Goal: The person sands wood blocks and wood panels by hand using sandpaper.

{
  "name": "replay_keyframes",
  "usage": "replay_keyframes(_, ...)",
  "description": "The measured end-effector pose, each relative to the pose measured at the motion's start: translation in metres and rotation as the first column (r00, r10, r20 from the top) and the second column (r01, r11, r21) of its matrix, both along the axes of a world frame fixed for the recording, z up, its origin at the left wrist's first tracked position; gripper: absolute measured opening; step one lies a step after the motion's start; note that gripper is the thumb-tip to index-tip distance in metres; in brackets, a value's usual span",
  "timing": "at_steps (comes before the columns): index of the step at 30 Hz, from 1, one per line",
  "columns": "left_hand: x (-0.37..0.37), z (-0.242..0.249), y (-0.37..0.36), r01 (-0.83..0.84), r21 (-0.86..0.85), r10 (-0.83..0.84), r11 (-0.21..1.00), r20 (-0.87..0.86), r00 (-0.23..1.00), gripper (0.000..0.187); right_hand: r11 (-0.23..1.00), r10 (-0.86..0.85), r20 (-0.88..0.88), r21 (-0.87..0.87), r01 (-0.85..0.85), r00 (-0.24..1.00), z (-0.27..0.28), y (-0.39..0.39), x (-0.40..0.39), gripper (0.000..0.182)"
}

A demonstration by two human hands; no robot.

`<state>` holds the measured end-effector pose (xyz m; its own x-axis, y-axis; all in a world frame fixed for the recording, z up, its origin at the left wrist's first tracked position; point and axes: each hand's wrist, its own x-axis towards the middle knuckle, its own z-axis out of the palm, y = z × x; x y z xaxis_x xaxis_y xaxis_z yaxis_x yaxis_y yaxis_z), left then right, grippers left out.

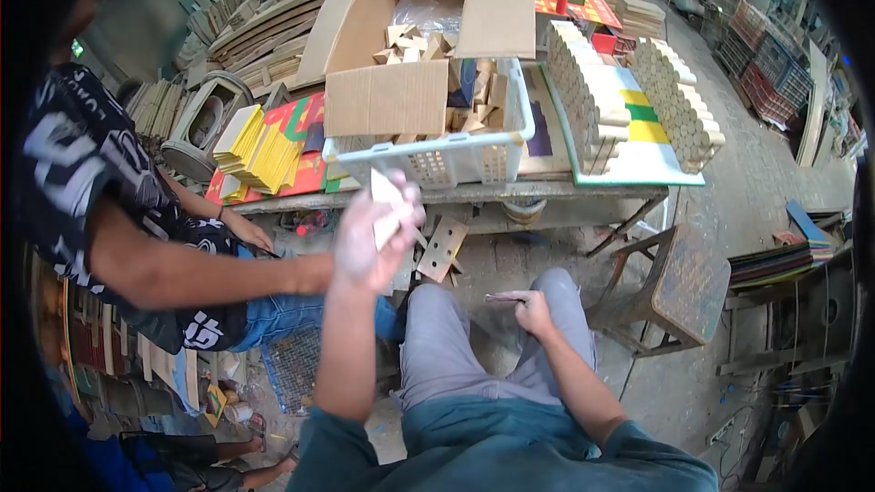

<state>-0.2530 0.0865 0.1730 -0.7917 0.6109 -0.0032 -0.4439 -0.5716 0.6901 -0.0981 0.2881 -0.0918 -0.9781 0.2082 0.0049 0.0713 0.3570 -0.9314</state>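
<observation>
Raised in front of the crate, my left hand (360,241) is closed around a pale triangular wooden block (390,205); the hand is slightly blurred. My right hand (534,313) rests near my right thigh, its fingers pinching a thin, dark-edged folded sheet (501,298). Beyond the left hand stands a white plastic crate (437,164) of wooden blocks (492,102). An open cardboard box (387,100) behind its front rim holds more triangular blocks (412,44).
At my left sits a co-worker (146,219), one forearm reaching behind my left wrist. Yellow boards (260,150) are stacked on the table's left side. Bundled wooden cylinders (583,96) stand on the right. A worn wooden stool (688,287) is beside my right knee.
</observation>
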Motion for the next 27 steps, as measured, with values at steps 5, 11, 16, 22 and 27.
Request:
replay_keyframes(5,-0.156,0.062,0.052,-0.005,-0.157,-0.035,0.988,-0.252,0.967,0.024,0.98,-0.048,0.03,-0.191,0.052,0.998,-0.029,0.014,-0.029,0.051)
replay_keyframes(11,-0.252,0.095,0.109,-0.006,-0.39,-0.045,0.921,-0.122,0.992,0.054,0.948,-0.167,0.12,-0.252,0.193,0.979,-0.048,0.016,-0.032,0.05)
replay_keyframes(16,-0.207,0.071,0.125,-0.59,-0.323,0.034,0.74,-0.858,0.512,0.032,0.948,-0.197,0.161,-0.222,0.23,0.967,-0.046,0.015,-0.036,0.046)
replay_keyframes(22,-0.153,0.024,0.18,-0.518,-0.742,-0.724,0.426,-0.622,0.297,0.025,0.924,-0.116,0.215,-0.335,0.185,0.97,-0.03,0.007,-0.038,0.038)
replay_keyframes(27,-0.241,-0.097,0.259,-0.704,-0.709,-0.632,0.04,-0.564,0.532,0.04,0.913,-0.099,0.218,-0.368,0.176,0.971,-0.035,-0.001,-0.041,0.037)
